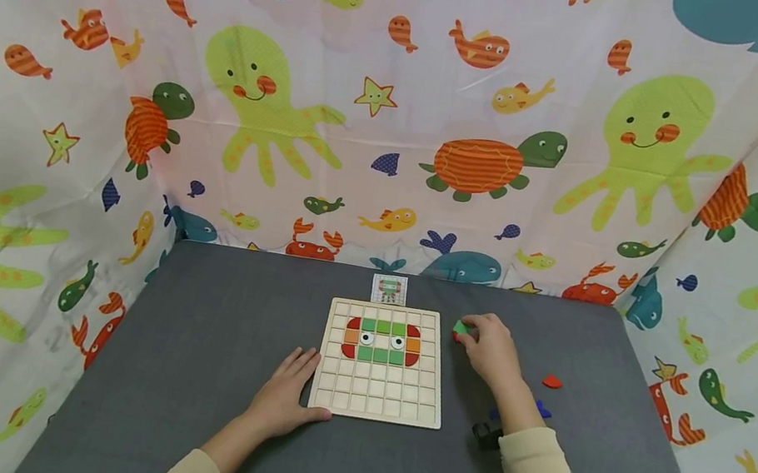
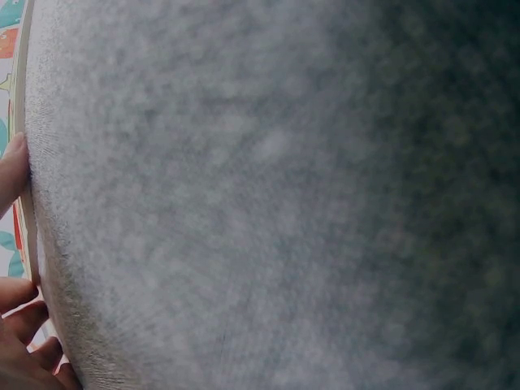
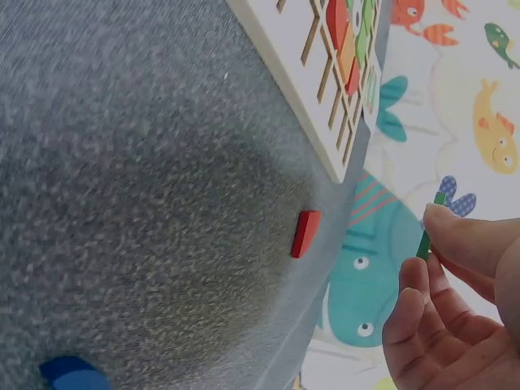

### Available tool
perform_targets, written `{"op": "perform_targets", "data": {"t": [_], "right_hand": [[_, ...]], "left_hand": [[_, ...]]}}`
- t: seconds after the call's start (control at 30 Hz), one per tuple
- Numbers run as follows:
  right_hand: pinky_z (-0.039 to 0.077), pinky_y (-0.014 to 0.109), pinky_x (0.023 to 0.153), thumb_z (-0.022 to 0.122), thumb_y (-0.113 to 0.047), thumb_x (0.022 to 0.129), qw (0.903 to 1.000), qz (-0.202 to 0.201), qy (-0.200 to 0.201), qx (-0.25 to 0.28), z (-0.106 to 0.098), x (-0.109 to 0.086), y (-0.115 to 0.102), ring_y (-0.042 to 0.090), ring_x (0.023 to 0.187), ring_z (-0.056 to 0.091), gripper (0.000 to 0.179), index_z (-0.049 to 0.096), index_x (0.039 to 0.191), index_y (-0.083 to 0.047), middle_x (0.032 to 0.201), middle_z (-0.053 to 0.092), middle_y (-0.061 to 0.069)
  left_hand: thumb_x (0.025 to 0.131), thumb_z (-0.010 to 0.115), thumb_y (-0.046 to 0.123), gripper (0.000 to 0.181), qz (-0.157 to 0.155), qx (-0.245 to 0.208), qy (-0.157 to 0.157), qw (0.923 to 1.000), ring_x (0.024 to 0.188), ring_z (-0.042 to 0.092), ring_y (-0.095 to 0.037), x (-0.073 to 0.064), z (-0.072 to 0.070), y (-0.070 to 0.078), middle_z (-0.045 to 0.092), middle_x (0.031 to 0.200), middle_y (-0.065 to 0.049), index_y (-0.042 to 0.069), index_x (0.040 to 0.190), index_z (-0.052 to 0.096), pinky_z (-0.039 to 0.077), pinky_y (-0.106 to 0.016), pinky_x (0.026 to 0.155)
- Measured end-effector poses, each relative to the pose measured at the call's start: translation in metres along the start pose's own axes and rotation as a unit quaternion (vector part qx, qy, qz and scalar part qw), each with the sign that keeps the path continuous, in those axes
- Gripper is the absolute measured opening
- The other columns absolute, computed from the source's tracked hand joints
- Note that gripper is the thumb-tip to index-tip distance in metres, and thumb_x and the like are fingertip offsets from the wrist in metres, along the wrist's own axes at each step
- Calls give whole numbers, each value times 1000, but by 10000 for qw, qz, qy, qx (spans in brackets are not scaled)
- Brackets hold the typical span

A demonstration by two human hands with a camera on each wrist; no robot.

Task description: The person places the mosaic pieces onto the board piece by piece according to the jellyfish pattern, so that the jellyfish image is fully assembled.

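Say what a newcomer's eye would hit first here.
Probably the white fabric backdrop printed with colourful sea animals, rising behind and beside the dark grey table. Next, the pale wooden grid board on the table, its far part bearing red, orange and green tiles and two eye-printed tiles. Then the right hand, pinching a small flat green piece near the board's far right corner.

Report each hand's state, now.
Left hand: open, touching the grid board, gripping nothing.
Right hand: closed, pinching a green piece.
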State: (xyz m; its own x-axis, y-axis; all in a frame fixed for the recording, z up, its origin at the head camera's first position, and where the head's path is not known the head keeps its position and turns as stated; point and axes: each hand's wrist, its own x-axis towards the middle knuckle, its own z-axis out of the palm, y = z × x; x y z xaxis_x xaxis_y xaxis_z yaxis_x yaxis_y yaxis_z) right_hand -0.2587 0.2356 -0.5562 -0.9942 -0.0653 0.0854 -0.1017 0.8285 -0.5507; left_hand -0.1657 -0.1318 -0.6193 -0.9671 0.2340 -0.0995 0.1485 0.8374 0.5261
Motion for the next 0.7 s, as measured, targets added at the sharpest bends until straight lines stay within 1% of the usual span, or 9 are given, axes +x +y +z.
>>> {"op": "perform_targets", "data": {"t": [0.1, 0.27, 0.37, 0.57, 0.7], "right_hand": [[55, 42, 73, 72, -15, 95, 9999, -93, -57, 34, 1, -1, -6, 28, 93, 63, 32, 70, 125, -6, 124, 60, 18], [56, 46, 78, 73, -15, 94, 9991, -336, -180, 176, 3, -6, -17, 31, 100, 64, 33, 70, 126, -7, 125, 61, 16], [56, 45, 79, 73, -16, 94, 9985, -451, -208, 215, 5, -8, -23, 30, 100, 64, 32, 71, 125, -8, 124, 62, 15], [56, 41, 75, 74, -15, 93, 9976, -576, -275, 258, 12, -10, -34, 23, 94, 65, 30, 72, 123, -8, 119, 63, 12], [54, 37, 70, 75, -15, 92, 9964, -739, -358, 194, 19, -12, -42, 19, 87, 63, 29, 73, 121, -8, 117, 64, 11]], "left_hand": [[77, 83, 56, 106, 0, 13, -16, 10000, 155, 19, -35, 0, 0, 0, 30, 165, -9, 10, 159, 32, 34, -58, 116], [78, 82, 56, 107, 4, 54, -30, 10000, 155, 19, -34, 1, 1, -1, 30, 165, -9, 10, 159, 32, 34, -57, 116], [78, 82, 58, 107, -22, 82, -31, 10000, 155, 18, -33, 2, 2, -1, 29, 166, -8, 11, 160, 31, 34, -57, 116], [77, 82, 57, 107, 7, 72, -36, 10000, 155, 18, -34, 2, 1, -1, 30, 166, -8, 10, 159, 32, 33, -57, 116], [77, 82, 57, 107, -12, 89, -36, 10000, 155, 18, -34, 1, 1, -1, 29, 166, -8, 10, 159, 32, 33, -57, 116]]}}
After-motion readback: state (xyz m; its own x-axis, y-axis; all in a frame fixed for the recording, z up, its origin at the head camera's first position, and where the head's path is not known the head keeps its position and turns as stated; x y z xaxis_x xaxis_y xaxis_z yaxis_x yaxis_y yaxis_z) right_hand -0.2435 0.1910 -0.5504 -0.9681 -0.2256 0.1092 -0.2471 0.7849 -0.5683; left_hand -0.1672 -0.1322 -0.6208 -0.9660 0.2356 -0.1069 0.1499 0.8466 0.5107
